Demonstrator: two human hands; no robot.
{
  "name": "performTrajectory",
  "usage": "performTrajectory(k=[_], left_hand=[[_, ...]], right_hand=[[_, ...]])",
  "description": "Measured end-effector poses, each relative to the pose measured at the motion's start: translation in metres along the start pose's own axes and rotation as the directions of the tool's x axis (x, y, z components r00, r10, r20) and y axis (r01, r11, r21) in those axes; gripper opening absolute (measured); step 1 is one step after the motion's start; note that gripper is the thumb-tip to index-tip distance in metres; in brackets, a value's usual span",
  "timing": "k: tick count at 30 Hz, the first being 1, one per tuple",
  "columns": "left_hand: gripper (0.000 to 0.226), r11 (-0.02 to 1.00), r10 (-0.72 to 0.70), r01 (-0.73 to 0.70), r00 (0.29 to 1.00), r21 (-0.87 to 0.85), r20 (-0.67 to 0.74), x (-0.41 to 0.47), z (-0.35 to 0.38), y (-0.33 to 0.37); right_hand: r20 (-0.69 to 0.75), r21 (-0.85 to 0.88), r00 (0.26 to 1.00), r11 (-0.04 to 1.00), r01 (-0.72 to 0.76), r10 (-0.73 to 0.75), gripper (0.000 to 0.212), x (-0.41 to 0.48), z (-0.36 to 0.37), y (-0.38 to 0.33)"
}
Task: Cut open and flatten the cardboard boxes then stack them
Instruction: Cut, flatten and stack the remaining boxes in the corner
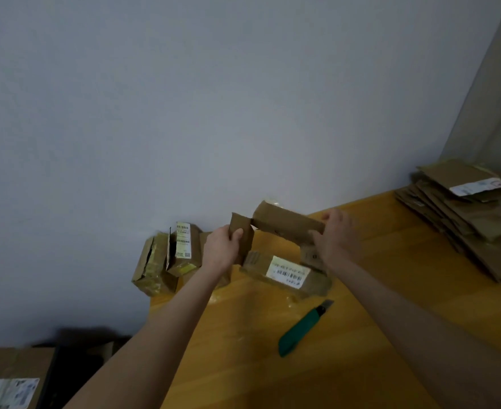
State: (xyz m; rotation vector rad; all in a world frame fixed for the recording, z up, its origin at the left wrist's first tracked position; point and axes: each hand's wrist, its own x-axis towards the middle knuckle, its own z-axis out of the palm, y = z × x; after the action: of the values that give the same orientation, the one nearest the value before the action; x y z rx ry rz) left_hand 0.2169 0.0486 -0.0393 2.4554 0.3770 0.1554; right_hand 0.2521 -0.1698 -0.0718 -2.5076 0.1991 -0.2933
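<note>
I hold an opened brown cardboard box [284,224] above the wooden table [243,364]. My left hand [222,249] grips its left flap, thumb on the front face. My right hand [334,236] holds the box's right end, fingers curled over it. Under the held box lies another box with a white barcode label [287,271]. A green utility knife [302,327] lies on the table near my right forearm, its blade end pointing away from me. A stack of flattened cardboard [464,219] sits at the far right of the table.
Several taped boxes [169,258] lean against the grey wall at the table's far left corner. A larger labelled box [10,379] stands on the floor at the lower left, beyond the table's left edge. A curtain [491,98] hangs at the right.
</note>
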Motion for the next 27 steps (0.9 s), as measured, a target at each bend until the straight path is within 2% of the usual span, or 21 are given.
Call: performTrajectory(k=[2,3,5,6,7,9,12,15,17,19,21,25,27], left_hand=[[0.021,0.999,-0.027,0.026,0.999,-0.030,-0.040,-0.002,-0.001,0.001],[0.021,0.999,-0.029,0.027,0.998,-0.034,-0.053,-0.003,-0.002,0.002],[0.023,0.999,-0.014,0.012,0.998,-0.047,-0.053,-0.007,0.000,0.005],[0.023,0.999,0.002,-0.004,0.999,-0.048,-0.046,-0.010,0.001,0.008],[0.025,0.999,0.022,-0.024,0.999,-0.041,-0.042,-0.013,0.003,0.011],[0.026,0.997,0.069,-0.070,0.997,-0.040,-0.030,-0.019,0.005,0.018],[0.021,0.985,0.144,-0.143,0.989,-0.093,0.011,-0.027,0.008,0.024],[0.019,0.982,0.148,-0.146,0.989,-0.122,0.008,-0.027,0.006,0.022],[0.021,0.986,0.086,-0.085,0.996,-0.143,-0.001,-0.021,0.001,0.014],[0.023,0.979,0.018,-0.016,1.000,-0.204,0.005,-0.018,-0.004,0.004],[0.025,0.966,0.016,-0.003,0.999,-0.259,0.047,-0.017,-0.006,-0.002],[0.024,0.949,0.130,-0.067,0.973,-0.307,0.190,-0.021,-0.008,0.000],[0.026,0.948,0.177,-0.101,0.955,-0.301,0.238,-0.022,-0.009,0.004]], right_hand=[[-0.037,-0.073,0.994,0.992,-0.107,0.105,0.035,0.001,-0.002,0.013],[0.005,-0.019,0.982,0.982,-0.190,0.190,0.037,0.002,-0.002,0.018],[0.212,0.139,0.922,0.924,-0.357,0.324,0.045,0.002,0.000,0.022],[0.323,0.180,0.892,0.905,-0.385,0.315,0.049,0.001,0.002,0.022],[0.404,0.202,0.872,0.902,-0.381,0.277,0.051,-0.001,0.005,0.022],[0.472,0.219,0.853,0.907,-0.359,0.223,0.054,-0.005,0.008,0.021],[0.526,0.061,0.815,0.946,-0.320,0.242,0.049,-0.008,0.011,0.023],[0.482,-0.078,0.829,0.957,-0.281,0.283,0.025,-0.005,0.009,0.028],[0.427,-0.048,0.853,0.949,-0.312,0.302,0.019,-0.002,0.009,0.034],[0.460,0.054,0.845,0.941,-0.334,0.273,0.034,-0.001,0.010,0.035],[0.530,0.156,0.824,0.932,-0.326,0.199,0.052,-0.003,0.012,0.031],[0.568,0.028,0.800,0.967,-0.254,0.194,0.076,-0.006,0.014,0.034],[0.568,0.047,0.790,0.950,-0.308,0.228,0.079,-0.003,0.014,0.039]])
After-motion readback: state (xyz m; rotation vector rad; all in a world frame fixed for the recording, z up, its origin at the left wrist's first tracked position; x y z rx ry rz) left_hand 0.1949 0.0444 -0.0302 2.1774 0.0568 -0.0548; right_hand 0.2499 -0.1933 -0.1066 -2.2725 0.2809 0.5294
